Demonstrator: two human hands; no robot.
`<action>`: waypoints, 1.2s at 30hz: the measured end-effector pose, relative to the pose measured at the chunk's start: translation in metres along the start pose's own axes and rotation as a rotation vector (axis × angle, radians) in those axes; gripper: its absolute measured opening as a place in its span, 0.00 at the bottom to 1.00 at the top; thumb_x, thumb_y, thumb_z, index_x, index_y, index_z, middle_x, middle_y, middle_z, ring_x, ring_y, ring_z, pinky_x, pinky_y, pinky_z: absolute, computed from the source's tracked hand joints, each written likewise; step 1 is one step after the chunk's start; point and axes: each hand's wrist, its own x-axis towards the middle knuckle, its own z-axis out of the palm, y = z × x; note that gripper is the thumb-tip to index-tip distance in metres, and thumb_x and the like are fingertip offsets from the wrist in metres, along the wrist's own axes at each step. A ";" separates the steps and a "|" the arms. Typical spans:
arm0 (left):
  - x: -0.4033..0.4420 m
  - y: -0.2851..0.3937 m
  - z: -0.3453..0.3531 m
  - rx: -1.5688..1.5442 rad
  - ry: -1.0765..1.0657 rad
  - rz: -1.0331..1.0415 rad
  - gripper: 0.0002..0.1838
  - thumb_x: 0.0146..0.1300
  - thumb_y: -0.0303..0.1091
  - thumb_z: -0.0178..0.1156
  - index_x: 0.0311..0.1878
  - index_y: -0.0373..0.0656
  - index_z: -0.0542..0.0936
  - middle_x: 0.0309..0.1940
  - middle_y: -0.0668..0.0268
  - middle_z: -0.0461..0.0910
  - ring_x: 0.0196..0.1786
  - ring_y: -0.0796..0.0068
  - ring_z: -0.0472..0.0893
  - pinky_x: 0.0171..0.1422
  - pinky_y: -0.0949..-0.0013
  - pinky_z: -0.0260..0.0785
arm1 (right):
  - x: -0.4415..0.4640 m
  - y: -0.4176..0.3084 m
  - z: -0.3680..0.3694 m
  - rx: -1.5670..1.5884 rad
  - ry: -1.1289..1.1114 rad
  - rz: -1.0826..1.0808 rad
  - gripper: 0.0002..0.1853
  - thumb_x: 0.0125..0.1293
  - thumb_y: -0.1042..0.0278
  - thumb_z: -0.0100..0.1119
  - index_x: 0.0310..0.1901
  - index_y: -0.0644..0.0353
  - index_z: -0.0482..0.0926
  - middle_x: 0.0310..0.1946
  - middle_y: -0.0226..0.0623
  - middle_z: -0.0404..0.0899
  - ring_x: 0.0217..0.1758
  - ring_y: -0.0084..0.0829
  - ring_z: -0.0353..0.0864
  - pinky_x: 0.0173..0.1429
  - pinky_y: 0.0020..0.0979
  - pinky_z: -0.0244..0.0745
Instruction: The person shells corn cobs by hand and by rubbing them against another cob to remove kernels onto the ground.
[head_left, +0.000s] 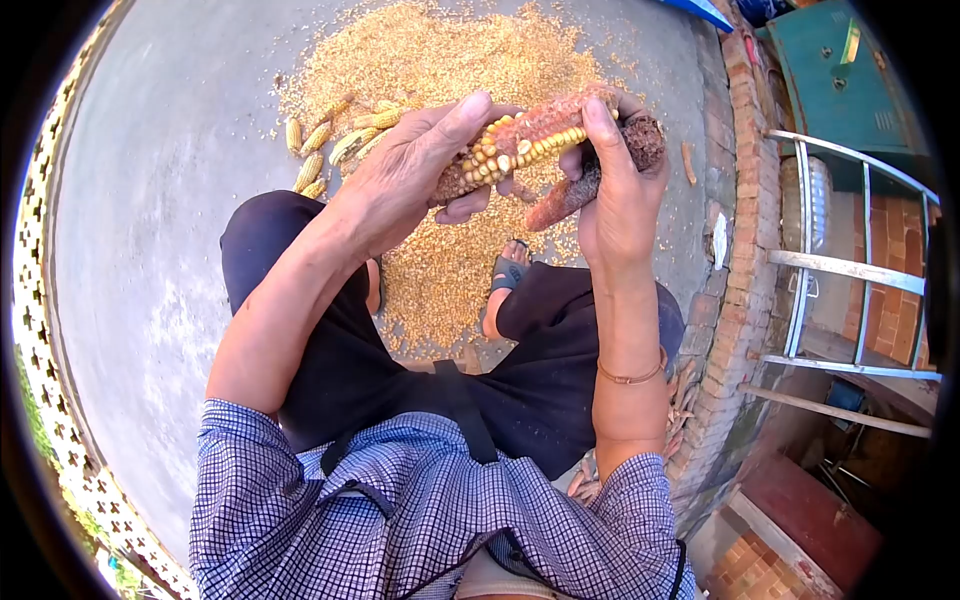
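Kernels (440, 48) and ears (316, 138) lie behind left hand (410, 165), gripping corncob (512, 150) with right hand (622, 200), which seemingly clutches another cob (568, 201).

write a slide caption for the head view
Left hand and right hand hold a partly shelled corn cob, the right also gripping a dark bare cob, above loose kernels.

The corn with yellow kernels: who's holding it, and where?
Both hands: the left hand holds the corn ear by its lower-left end, the right hand by its upper-right end. The right also grips a dark cob around its middle.
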 end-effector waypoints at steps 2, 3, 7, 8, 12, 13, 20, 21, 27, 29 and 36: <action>0.001 -0.004 0.001 0.093 -0.013 0.023 0.30 0.74 0.53 0.50 0.65 0.34 0.72 0.32 0.64 0.77 0.23 0.86 0.66 0.24 0.82 0.56 | 0.001 0.002 0.000 0.013 0.028 -0.004 0.15 0.64 0.67 0.68 0.48 0.65 0.79 0.28 0.29 0.80 0.23 0.16 0.75 0.25 0.19 0.70; 0.001 -0.007 0.001 0.139 -0.020 0.032 0.30 0.75 0.51 0.49 0.65 0.34 0.71 0.32 0.64 0.77 0.23 0.86 0.65 0.24 0.82 0.56 | 0.001 0.001 -0.001 0.011 0.033 0.010 0.15 0.64 0.67 0.68 0.48 0.65 0.79 0.28 0.29 0.80 0.23 0.16 0.75 0.25 0.19 0.70; 0.004 -0.014 -0.001 0.184 -0.108 0.111 0.29 0.75 0.50 0.49 0.66 0.34 0.71 0.32 0.65 0.76 0.23 0.87 0.65 0.24 0.81 0.55 | 0.003 0.001 -0.002 0.017 0.043 0.043 0.16 0.62 0.68 0.70 0.48 0.65 0.79 0.27 0.28 0.80 0.22 0.14 0.74 0.24 0.18 0.69; 0.003 -0.014 -0.001 0.195 -0.107 0.106 0.29 0.75 0.50 0.49 0.65 0.34 0.71 0.32 0.66 0.76 0.23 0.87 0.65 0.24 0.81 0.55 | 0.003 0.002 -0.003 0.022 0.042 0.046 0.15 0.62 0.68 0.70 0.47 0.65 0.79 0.27 0.28 0.80 0.22 0.14 0.74 0.24 0.18 0.69; 0.003 -0.018 0.000 0.181 0.005 0.052 0.28 0.76 0.50 0.47 0.65 0.33 0.71 0.31 0.67 0.75 0.23 0.86 0.66 0.23 0.81 0.56 | -0.002 -0.001 0.001 -0.054 0.032 0.031 0.10 0.64 0.67 0.67 0.44 0.60 0.82 0.31 0.26 0.80 0.26 0.15 0.72 0.29 0.18 0.65; 0.003 -0.017 0.000 0.173 -0.003 0.042 0.28 0.76 0.50 0.47 0.65 0.33 0.71 0.31 0.66 0.75 0.23 0.86 0.66 0.23 0.81 0.56 | -0.002 -0.001 0.001 -0.048 0.035 0.033 0.10 0.64 0.67 0.67 0.44 0.61 0.82 0.31 0.26 0.80 0.26 0.15 0.72 0.29 0.18 0.65; 0.005 -0.008 0.005 -0.026 -0.080 -0.021 0.28 0.77 0.48 0.46 0.66 0.32 0.69 0.32 0.62 0.77 0.24 0.83 0.69 0.24 0.80 0.58 | 0.002 -0.002 -0.004 0.036 0.056 0.062 0.11 0.62 0.65 0.70 0.41 0.62 0.81 0.29 0.28 0.81 0.22 0.14 0.72 0.24 0.16 0.65; 0.005 -0.007 0.005 -0.040 -0.090 -0.019 0.28 0.77 0.48 0.47 0.66 0.32 0.69 0.32 0.62 0.78 0.24 0.83 0.69 0.24 0.79 0.59 | 0.003 -0.001 -0.005 0.026 0.053 0.059 0.10 0.63 0.65 0.69 0.39 0.62 0.82 0.28 0.28 0.81 0.22 0.13 0.72 0.24 0.16 0.64; 0.003 -0.016 0.002 0.134 -0.158 0.126 0.28 0.76 0.45 0.48 0.69 0.32 0.66 0.33 0.63 0.76 0.24 0.83 0.68 0.25 0.79 0.58 | 0.003 -0.006 -0.002 0.028 0.033 0.088 0.07 0.64 0.65 0.67 0.33 0.60 0.83 0.24 0.28 0.82 0.21 0.11 0.70 0.23 0.15 0.62; 0.002 -0.018 0.001 0.126 -0.121 0.119 0.27 0.77 0.45 0.47 0.69 0.32 0.66 0.32 0.64 0.75 0.24 0.84 0.67 0.25 0.80 0.57 | 0.002 -0.006 0.000 0.022 0.044 0.092 0.07 0.64 0.66 0.67 0.32 0.60 0.83 0.24 0.29 0.82 0.20 0.11 0.69 0.22 0.15 0.62; 0.002 -0.016 0.009 0.134 -0.001 0.078 0.25 0.78 0.45 0.45 0.67 0.35 0.69 0.29 0.66 0.74 0.22 0.86 0.65 0.24 0.81 0.54 | -0.002 -0.004 0.008 -0.016 0.116 0.043 0.07 0.64 0.67 0.67 0.34 0.62 0.82 0.23 0.27 0.81 0.19 0.12 0.70 0.22 0.16 0.63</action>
